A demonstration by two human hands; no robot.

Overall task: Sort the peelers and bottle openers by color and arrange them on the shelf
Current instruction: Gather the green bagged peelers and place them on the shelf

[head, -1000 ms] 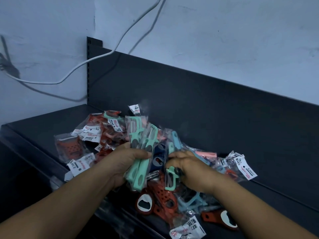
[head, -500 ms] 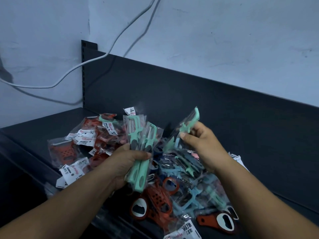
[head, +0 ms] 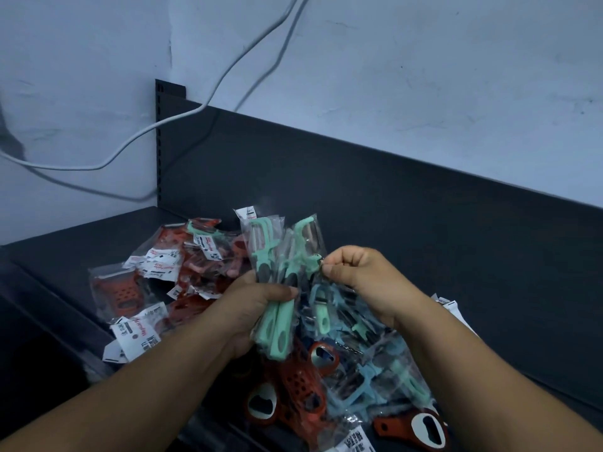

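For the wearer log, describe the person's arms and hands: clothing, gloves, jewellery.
Both the left hand and right hand are bare: no gloves, no rings visible. The left forearm and right forearm show no sleeves, watch or bracelet up to the frame's edge.

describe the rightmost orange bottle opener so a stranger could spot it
On the dark shelf, find the heap of bagged tools. At its near right corner, beside the pale blue peelers, lies the bottle opener: orange handle pointing left, white head, rightmost of the openers.

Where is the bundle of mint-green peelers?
Head view, centre: the bundle of mint-green peelers sits gripped in the left hand above the pile, with the right hand pinching its right side.
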